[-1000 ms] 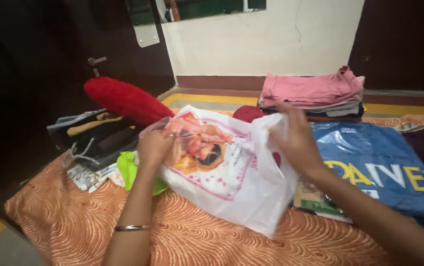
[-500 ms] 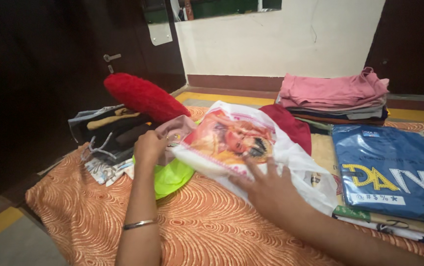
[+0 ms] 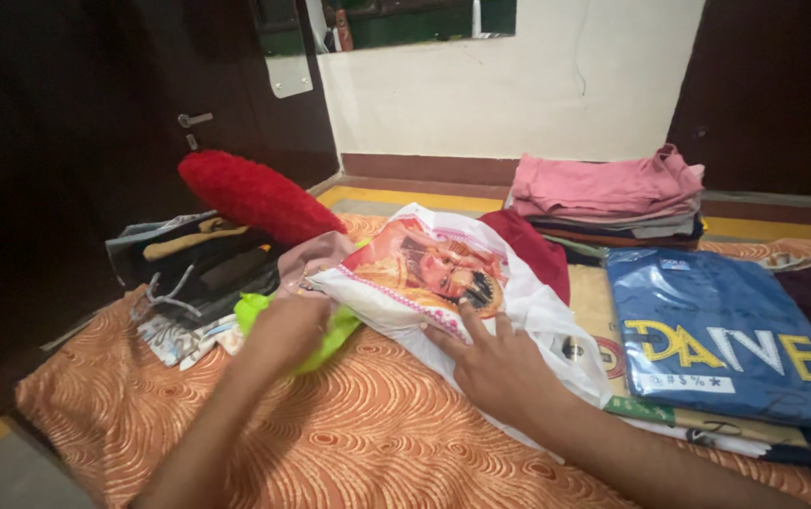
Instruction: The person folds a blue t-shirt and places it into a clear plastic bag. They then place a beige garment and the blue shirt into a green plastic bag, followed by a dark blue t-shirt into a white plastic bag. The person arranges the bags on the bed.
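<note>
White plastic bag [image 3: 443, 283] with a printed orange picture, lying on the orange patterned bed cover [image 3: 330, 434], bulging with cloth inside. Right hand [image 3: 495, 363] pressed flat on the bag's near edge, fingers spread, grip open and holding nothing. Left hand [image 3: 290, 325] at the bag's left corner, fingers curled against the neon green cloth [image 3: 330, 330] tucked under the bag there; whether that grip is closed on the cloth or only touching it, cannot tell.

Behind the bag, touching it: one dark red garment [image 3: 528, 245]. Right of the bag: one blue packaged shirt [image 3: 735, 335] lying on flatter packets. Beyond the bag, to the right: one stack of folded clothes [image 3: 608, 198], pink on top. Left of the bag: one red fuzzy cushion [image 3: 254, 196] above a heap of dark clothes [image 3: 193, 264].
</note>
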